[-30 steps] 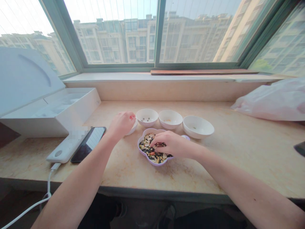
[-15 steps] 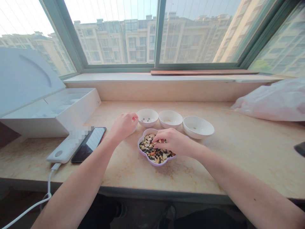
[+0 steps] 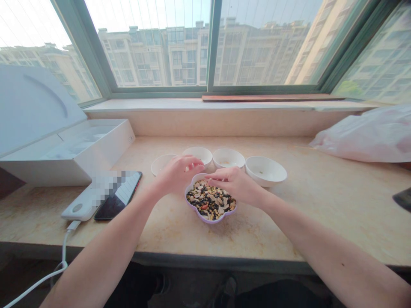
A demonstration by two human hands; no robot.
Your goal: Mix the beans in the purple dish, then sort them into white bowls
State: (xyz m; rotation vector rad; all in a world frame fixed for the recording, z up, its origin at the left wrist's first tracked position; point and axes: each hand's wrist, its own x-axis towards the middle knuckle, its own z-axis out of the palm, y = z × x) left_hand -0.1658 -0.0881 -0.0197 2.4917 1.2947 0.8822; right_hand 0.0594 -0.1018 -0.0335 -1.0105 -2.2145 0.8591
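Note:
A purple flower-shaped bowl holds a mix of peanuts, black beans and yellow grains. Over its back right edge, my right hand has thumb and fingers pinched together; whatever is between them is too small to make out. My left hand hovers just left of those fingertips, its fingers curled around small pale bits I cannot identify. It partly covers a white bowl and the front of a second white bowl. Further right are a third white bowl and a fourth, each with small bits inside.
On the left, an open white box stands behind a white power bank with a cable, and a black phone. A pale plastic bag lies at the back right. A dark object sits at the right edge.
My left hand has moved right, from over the leftmost white bowl to beside my right hand. My right hand has lifted slightly out of the mix, and its fingers have closed together.

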